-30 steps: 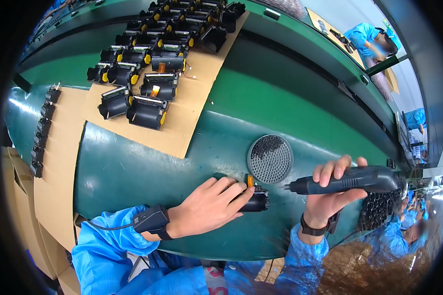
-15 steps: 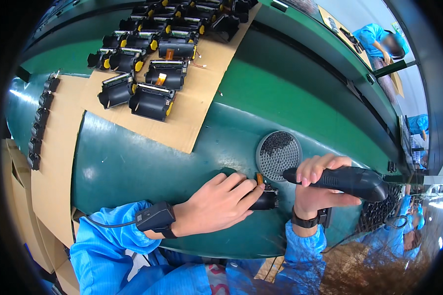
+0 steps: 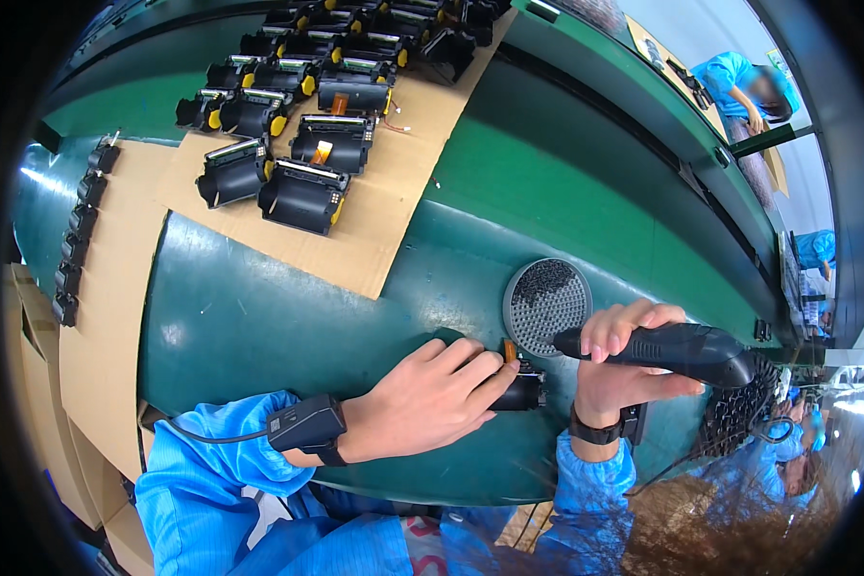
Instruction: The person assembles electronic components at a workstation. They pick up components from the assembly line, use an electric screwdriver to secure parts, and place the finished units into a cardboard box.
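L hand pins black module on counter; R hand grips electric screwdriver. Keep bit vertical, module steady, pref. no slipping.

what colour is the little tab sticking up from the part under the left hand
Orange, on the black part beneath the left hand; head view.
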Available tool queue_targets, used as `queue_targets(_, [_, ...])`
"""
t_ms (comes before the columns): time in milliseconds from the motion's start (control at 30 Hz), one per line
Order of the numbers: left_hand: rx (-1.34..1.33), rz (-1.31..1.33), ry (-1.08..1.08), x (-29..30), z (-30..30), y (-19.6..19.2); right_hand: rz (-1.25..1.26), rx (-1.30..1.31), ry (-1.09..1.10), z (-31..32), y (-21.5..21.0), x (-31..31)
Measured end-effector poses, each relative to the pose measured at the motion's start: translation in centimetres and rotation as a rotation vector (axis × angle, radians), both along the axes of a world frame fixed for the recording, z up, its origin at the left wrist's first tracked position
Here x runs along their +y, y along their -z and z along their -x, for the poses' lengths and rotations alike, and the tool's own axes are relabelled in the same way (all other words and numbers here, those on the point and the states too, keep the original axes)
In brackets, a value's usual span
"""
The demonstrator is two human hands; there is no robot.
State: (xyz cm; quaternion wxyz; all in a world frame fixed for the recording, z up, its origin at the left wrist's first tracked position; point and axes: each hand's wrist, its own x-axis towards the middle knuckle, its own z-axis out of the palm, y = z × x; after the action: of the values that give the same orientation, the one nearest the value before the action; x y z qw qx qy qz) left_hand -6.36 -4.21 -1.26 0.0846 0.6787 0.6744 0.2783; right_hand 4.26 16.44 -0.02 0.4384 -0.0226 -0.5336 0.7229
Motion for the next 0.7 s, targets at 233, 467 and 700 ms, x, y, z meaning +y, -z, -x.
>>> queue_targets(233, [0.007, -0.006, -0.010, 0.0, -0.2, 0.0, -0.079, -0.010, -0.034, 0.1, 0.0, 0.1])
queue_targets(467, [-0.006, -0.033, -0.017, -0.1, 0.1, 0.2, -0.031, 0.078, 0.040, -0.5, -1.6, -0.9])
queue_targets(700, [-0.055, -0.048, -0.006, 0.0, 0.2, 0.6, -0.053, 0.101, -0.104, -2.8, -3.5, -3.5])
